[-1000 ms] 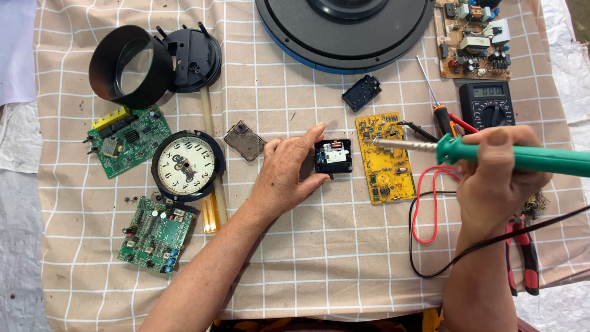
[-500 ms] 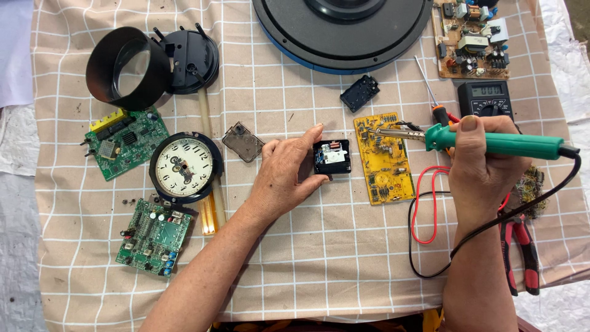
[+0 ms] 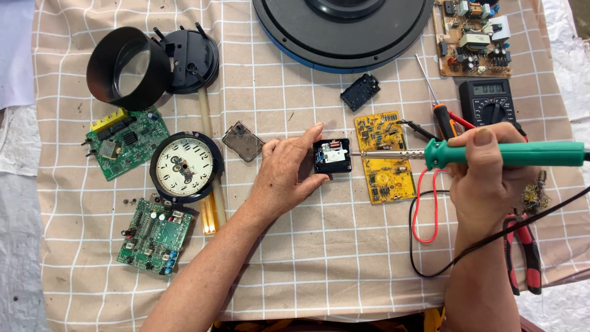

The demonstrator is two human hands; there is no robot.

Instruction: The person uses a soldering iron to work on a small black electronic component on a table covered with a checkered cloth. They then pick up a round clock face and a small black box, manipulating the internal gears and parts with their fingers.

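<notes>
Left hand (image 3: 284, 175) pinches the little black clock module (image 3: 332, 156) while right hand (image 3: 488, 178) grips the green soldering iron (image 3: 510, 154), tip at it.

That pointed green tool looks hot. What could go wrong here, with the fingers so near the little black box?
The soldering iron tip points at the small black clock movement, which the left hand steadies; a slip might burn those fingertips or melt the plastic. The iron's shaft also crosses the yellow circuit board and could scorch it. Its black cord could snag.
</notes>
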